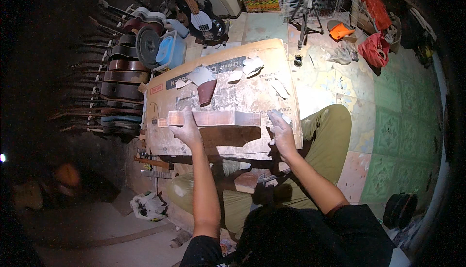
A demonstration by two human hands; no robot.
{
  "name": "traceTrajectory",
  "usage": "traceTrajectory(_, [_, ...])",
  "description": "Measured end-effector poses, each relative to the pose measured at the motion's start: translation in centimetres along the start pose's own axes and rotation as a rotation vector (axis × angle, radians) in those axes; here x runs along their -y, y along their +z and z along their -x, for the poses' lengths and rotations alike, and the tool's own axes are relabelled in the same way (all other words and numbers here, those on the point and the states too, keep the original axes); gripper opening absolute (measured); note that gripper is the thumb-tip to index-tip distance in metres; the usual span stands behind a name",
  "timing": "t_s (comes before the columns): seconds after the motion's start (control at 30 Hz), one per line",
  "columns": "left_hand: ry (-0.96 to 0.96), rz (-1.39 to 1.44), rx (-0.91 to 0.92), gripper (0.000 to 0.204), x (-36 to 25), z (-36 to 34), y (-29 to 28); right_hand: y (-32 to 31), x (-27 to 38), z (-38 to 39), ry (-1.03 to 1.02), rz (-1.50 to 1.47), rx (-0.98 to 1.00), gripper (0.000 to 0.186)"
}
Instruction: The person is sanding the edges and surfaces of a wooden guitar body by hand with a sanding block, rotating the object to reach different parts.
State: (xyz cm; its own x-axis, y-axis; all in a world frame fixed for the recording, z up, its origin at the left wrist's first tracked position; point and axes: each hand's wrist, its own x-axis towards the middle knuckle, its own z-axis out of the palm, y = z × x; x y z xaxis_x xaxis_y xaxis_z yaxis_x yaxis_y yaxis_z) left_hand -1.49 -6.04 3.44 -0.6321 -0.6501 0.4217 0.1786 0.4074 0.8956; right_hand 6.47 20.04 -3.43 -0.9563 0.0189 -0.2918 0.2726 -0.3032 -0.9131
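Observation:
A pale, dusty wooden piece, shaped like a small instrument body seen on its edge (223,118), is held level above the cardboard. My left hand (185,130) grips it near its left end, with the thumb on the near side. Just off the right end is my right hand (281,133), its fingers closed around a folded pale piece of sandpaper (287,119). A brownish-red piece of sandpaper (207,93) lies beyond the wood. Around it are several torn whitish pieces (201,75).
The dusty cardboard sheet (267,53) forms the work surface. At left, several guitars (121,90) stand in a row beside a blue plastic container (170,51). A black electric bass (206,24) and a small tripod (305,15) are at the back. Green tiles (388,131) lie to the right.

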Motion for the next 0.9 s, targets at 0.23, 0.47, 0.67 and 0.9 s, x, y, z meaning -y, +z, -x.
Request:
traceTrajectory(0.23, [0.066,-0.128,-0.068,0.055,-1.0,1.4,1.2,5.2,0.2,1.0,-0.226,0.727,0.169,0.056])
traceTrajectory(0.47, [0.033,-0.041,-0.1,0.059,-1.8,1.1,0.3,3.2,-0.4,1.6,-0.278,0.571,-0.08,0.051])
traceTrajectory(0.67, [0.016,-0.054,-0.08,0.062,-2.6,1.6,0.9,1.8,-2.2,0.8,-0.403,0.831,-0.012,0.065])
traceTrajectory(0.9, [-0.021,-0.131,-0.136,0.062,-0.1,1.5,-0.9,4.3,0.9,1.7,-0.562,0.62,0.048,0.057])
